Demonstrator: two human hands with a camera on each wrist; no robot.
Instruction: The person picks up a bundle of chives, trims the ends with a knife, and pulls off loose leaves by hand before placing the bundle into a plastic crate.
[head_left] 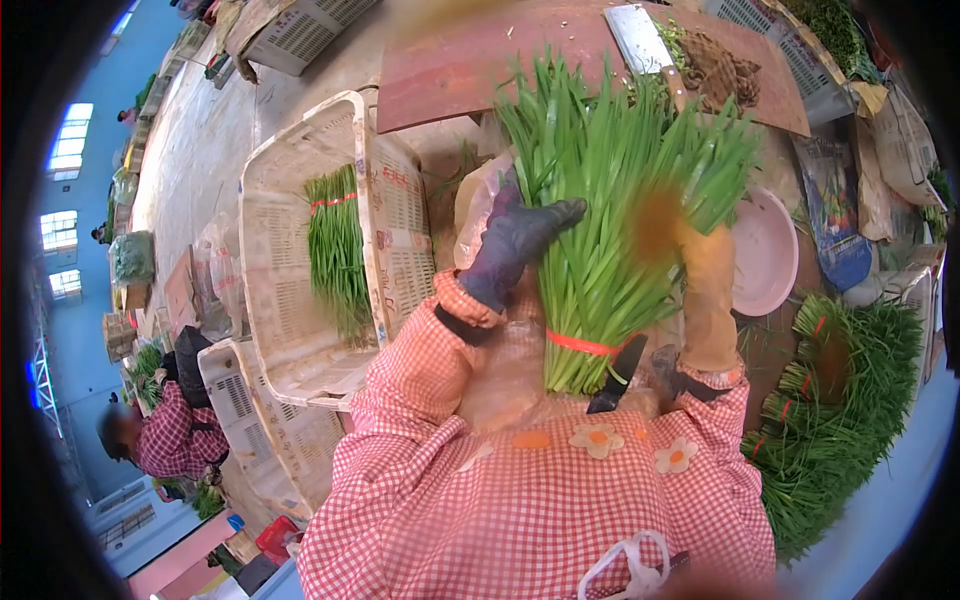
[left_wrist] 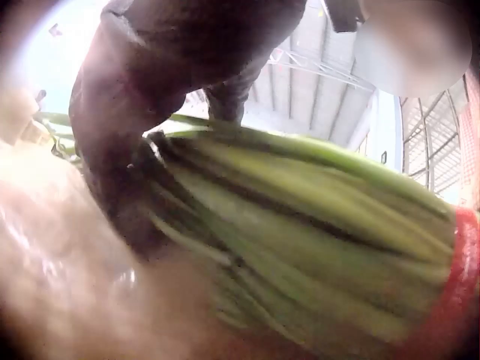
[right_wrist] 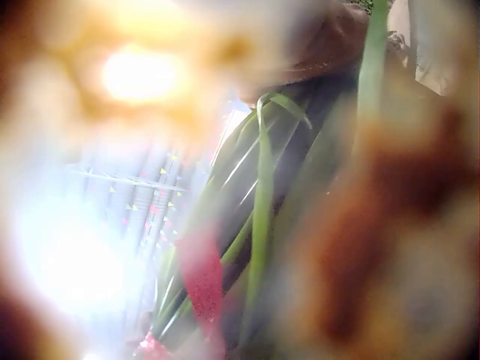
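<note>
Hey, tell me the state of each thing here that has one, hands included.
Left hand: gripping the green bundle
Green bundle: tied, leaf ends fanned out
Red band: wrapped around the green bundle
Right hand: at the bundle's side, blurred, grip unclear
Crate: open-topped, holding a tied bunch
Cleaver: lying flat on the red board
Pink basin: open side up, partly hidden

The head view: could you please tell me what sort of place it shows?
Probably a vegetable packing shed: a large red-banded green bundle is before the person, more banded bundles are piled at right, and a plastic crate holds another green bundle.
</note>
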